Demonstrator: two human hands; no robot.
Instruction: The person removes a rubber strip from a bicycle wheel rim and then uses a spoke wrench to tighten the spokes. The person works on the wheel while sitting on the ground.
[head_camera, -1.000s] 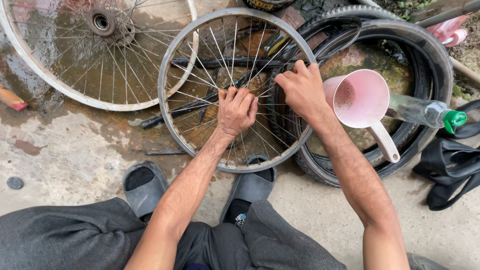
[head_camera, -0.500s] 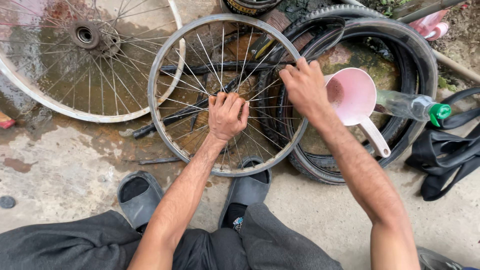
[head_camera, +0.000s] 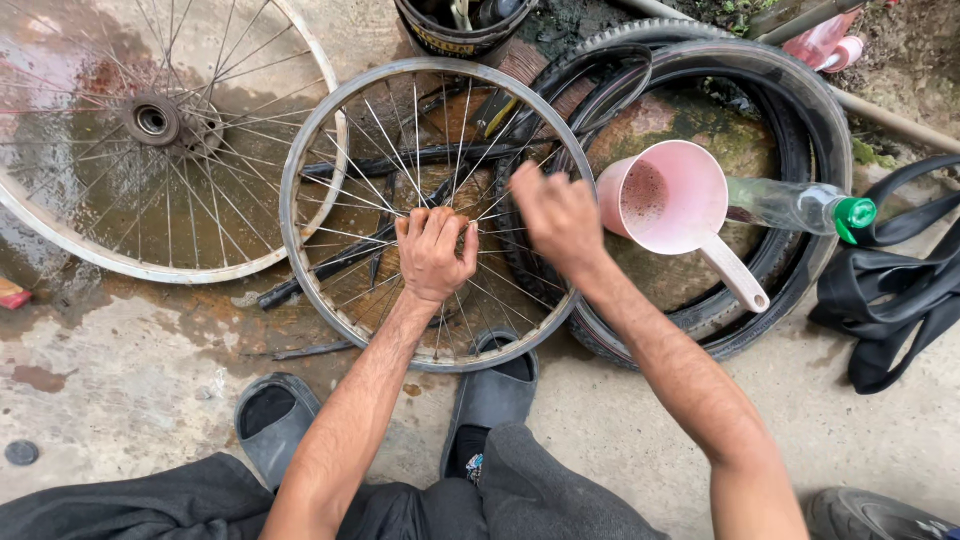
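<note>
A small bare bicycle wheel (head_camera: 291, 200) with thin spokes lies flat on wet concrete in front of me. My left hand (head_camera: 434, 252) rests at its centre, fingers curled down over the hub and the spokes around it. My right hand (head_camera: 556, 215) hovers just to the right of it, inside the rim and over the spokes. It is blurred, so its grip is unclear. The hub itself is hidden under my left hand.
A larger spoked wheel (head_camera: 152, 120) lies at the left in a puddle. At the right is a black tyre (head_camera: 805, 110) with a pink scoop (head_camera: 665, 200) and a green-capped plastic bottle (head_camera: 790, 205) inside it. Black inner tubes (head_camera: 900, 290) lie far right, a dark bucket (head_camera: 460, 35) at the top, grey sandals (head_camera: 272, 420) near my legs.
My right hand has left the rim's upper right edge and moved left and down towards the hub. My left hand has stayed on the hub.
</note>
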